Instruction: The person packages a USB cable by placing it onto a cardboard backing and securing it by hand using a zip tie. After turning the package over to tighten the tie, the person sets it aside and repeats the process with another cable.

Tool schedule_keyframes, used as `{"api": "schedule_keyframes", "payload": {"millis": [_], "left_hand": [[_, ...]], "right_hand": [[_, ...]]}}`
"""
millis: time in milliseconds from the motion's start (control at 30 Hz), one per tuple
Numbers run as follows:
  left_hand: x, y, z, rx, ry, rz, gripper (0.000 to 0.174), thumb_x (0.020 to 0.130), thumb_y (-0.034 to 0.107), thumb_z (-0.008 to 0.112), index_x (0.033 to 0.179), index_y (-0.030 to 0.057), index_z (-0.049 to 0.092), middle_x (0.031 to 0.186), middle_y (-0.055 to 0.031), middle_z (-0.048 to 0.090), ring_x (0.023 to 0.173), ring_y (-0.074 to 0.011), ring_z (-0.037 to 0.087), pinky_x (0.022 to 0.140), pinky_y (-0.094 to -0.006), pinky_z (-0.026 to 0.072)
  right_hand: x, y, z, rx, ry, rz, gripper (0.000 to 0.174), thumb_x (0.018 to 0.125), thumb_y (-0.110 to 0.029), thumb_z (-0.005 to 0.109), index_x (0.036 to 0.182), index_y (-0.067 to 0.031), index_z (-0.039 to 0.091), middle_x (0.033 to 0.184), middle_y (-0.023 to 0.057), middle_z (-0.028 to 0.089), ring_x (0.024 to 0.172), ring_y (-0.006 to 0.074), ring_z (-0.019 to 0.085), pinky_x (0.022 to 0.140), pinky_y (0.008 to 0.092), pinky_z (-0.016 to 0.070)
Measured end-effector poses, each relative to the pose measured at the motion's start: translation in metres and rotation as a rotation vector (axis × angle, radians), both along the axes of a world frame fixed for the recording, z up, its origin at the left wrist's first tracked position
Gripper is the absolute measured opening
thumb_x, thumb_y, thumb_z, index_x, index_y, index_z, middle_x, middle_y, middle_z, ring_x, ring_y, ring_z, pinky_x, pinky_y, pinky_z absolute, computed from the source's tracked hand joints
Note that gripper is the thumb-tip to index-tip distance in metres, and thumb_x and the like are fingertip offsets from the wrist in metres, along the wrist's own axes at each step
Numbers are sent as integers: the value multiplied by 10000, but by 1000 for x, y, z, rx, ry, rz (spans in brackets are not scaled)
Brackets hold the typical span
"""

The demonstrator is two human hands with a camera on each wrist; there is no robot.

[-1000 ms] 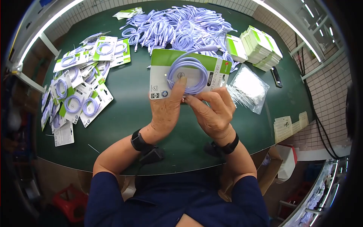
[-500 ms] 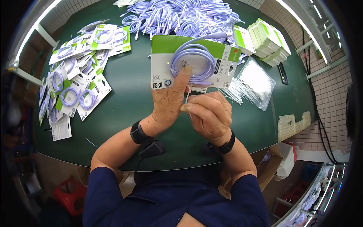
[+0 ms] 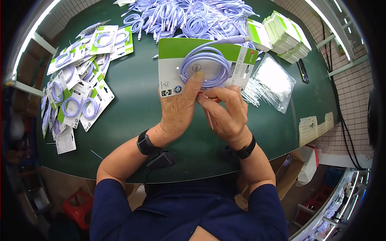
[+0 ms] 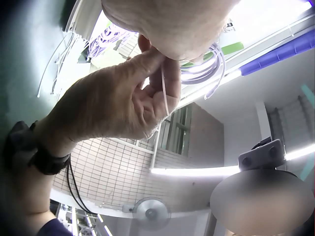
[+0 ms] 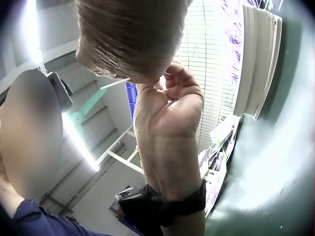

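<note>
My left hand (image 3: pixel 177 106) grips a green and white card (image 3: pixel 167 70) by its lower edge, thumb over the front. Against the card lies a coiled lilac USB-C cable (image 3: pixel 226 66), its upper plug lying across the green band. Just below the card, my right hand (image 3: pixel 227 114) pinches a thin white cable tie (image 3: pixel 210 121) between thumb and forefinger. The tie's tail (image 4: pixel 165 93) runs down past the curled fingers in the left wrist view. Behind the card, the left fingers are hidden in the head view.
Carded cables (image 3: pixel 71 106) lie in an overlapping heap at left. Loose lilac cables (image 3: pixel 197 22) are piled at the back. Stacked cards (image 3: pixel 281 36) stand at back right, with a bag of white ties (image 3: pixel 275 78) and a black cutter-like tool (image 3: pixel 303 71) nearby.
My right hand first drew down from the card with the tie showing, then came back up to its lower edge. The left hand keeps holding the card, which rose slightly in view.
</note>
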State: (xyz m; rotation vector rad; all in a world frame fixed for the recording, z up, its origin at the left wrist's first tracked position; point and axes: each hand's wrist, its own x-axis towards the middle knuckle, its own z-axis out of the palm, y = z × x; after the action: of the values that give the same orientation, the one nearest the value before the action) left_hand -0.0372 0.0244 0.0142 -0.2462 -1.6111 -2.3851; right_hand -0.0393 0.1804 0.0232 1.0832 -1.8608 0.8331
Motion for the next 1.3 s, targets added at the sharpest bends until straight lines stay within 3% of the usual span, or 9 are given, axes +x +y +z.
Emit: {"api": "schedule_keyframes", "payload": {"millis": [33,300,600,700,867,967,1100,1167,1300], "left_hand": [[-1,-1,-2,-76,33,-6,542,1048,263,660,1478,14,443,1339,-142,645,1183,-237,691,976,-384,614],[2,6,-8,-33,24,-12,497,1076,213,612,1492,13,427,1374,-150,619,1230,-248,669,1023,-396,594],[8,6,-3,54,-49,-93,521,1081,195,605,1523,29,384,1398,-156,598,1266,-265,649,1026,-415,597],[9,15,1,272,-91,-1,259,1032,149,692,1237,-2,646,1107,-51,706,916,-107,675,749,-282,579],[11,11,-7,160,-61,-18,219,1039,134,669,1213,0,668,1072,-40,717,913,-98,680,736,-266,575],[11,14,-14,-168,46,168,206,1030,117,678,1200,2,684,1019,-27,722,890,-84,672,732,-251,560],[8,13,-1,115,-86,-16,222,1021,115,695,1213,4,683,1025,-24,726,896,-76,668,739,-252,554],[5,6,-3,-36,-79,-114,454,1079,127,567,1491,-6,431,1367,-174,618,1181,-267,693,926,-359,634],[3,4,-6,-53,-83,-126,487,1079,128,555,1518,-10,397,1404,-197,599,1233,-301,674,983,-393,626]], "right_hand": [[-1,0,-1,12,-1,-11,298,749,54,863,1002,-56,752,985,86,695,771,216,653,630,317,533],[-6,1,-5,-61,61,-58,400,666,18,906,1040,-45,779,1036,90,715,751,191,643,607,309,531],[-7,3,10,7,53,-130,326,664,26,891,949,-48,751,1000,82,741,685,203,625,549,315,508],[-8,6,14,39,34,-98,250,682,-35,795,925,-49,736,1007,56,734,713,204,638,575,322,524],[-8,10,11,23,20,-83,250,688,-28,806,926,-54,735,987,61,735,704,209,665,563,319,531],[-3,10,6,-49,-22,-86,245,723,33,883,892,-19,713,932,115,757,701,229,717,572,318,568],[0,8,3,-62,-46,-117,232,743,38,883,895,-6,712,915,128,761,732,244,750,612,318,604],[1,7,4,-76,-55,-123,236,741,39,885,899,-3,715,931,133,762,737,243,751,619,318,608],[2,5,1,-105,-51,-121,251,731,37,897,910,3,723,964,137,763,753,237,752,633,317,614]]}}
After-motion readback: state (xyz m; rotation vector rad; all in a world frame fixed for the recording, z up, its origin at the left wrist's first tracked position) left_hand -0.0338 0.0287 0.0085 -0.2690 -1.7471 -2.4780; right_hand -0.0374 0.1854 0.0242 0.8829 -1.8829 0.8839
